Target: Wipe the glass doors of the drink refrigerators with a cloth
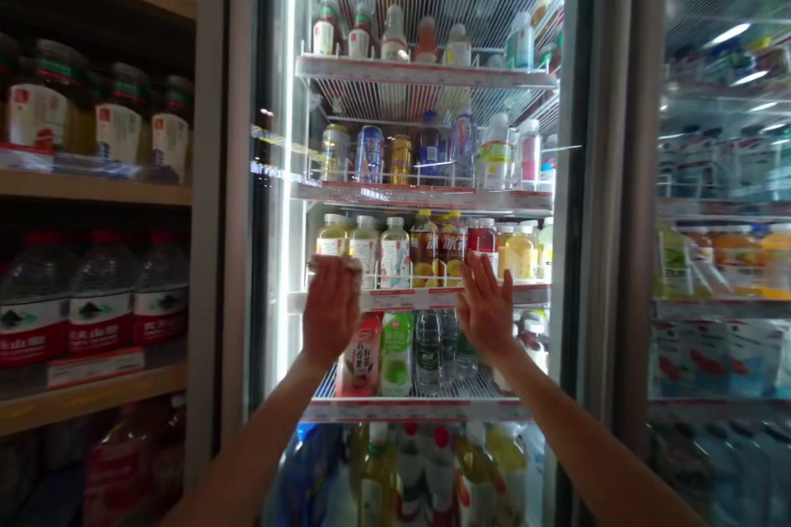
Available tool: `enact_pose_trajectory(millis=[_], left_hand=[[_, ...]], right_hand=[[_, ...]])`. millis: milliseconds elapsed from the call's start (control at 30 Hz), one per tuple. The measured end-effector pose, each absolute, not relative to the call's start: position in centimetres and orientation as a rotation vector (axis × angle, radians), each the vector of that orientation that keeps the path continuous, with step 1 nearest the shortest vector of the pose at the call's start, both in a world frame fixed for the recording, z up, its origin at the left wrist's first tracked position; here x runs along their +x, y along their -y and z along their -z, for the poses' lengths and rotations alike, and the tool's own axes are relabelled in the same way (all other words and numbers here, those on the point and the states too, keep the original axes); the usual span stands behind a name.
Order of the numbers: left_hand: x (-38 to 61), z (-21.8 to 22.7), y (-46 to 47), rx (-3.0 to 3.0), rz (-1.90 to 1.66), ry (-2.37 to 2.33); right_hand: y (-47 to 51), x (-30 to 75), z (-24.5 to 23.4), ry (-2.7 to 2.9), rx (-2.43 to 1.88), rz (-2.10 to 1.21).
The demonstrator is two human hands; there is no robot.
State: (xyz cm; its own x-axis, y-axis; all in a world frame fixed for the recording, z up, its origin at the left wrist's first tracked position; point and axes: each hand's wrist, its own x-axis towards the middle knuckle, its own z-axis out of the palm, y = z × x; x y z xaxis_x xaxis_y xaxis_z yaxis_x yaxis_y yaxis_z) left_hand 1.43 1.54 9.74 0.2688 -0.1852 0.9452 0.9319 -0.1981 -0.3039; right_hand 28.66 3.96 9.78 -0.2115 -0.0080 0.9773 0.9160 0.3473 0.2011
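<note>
- Left hand (pixel 332 309), left of centre: fingers extended together over a pale, blurred cloth (pixel 354 266); whether they grip it, I cannot tell.
- Cloth edges peek out around its fingertips, at the glass door (pixel 401 202).
- Right hand (pixel 487 309), right of centre: spread loosely.

A drinks fridge (pixel 593 181), stocked shelves (pixel 92 185) and probable price strips (pixel 408 299) suggest a shop.
</note>
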Motion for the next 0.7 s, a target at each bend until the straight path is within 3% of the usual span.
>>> enact_pose_trajectory(millis=[133, 367, 567, 700], left_hand=[[0.0, -9.3, -1.4, -1.200, 1.399, 0.901], [7.2, -5.7, -1.6, -1.554, 1.009, 0.666], [-0.2, -5.2, -1.1, -1.302, 1.284, 0.864], [2.3, -4.6, -1.1, -1.278, 1.336, 0.890]], right_hand=[[-3.2, 29.2, -8.9, 1.522, -0.908, 1.032], [-2.5, 25.6, -6.7, 1.614, -0.803, 1.030], [-2.5, 28.7, -5.7, 1.559, -0.892, 1.002], [-1.8, 28.0, -4.8, 1.584, -0.861, 1.000]])
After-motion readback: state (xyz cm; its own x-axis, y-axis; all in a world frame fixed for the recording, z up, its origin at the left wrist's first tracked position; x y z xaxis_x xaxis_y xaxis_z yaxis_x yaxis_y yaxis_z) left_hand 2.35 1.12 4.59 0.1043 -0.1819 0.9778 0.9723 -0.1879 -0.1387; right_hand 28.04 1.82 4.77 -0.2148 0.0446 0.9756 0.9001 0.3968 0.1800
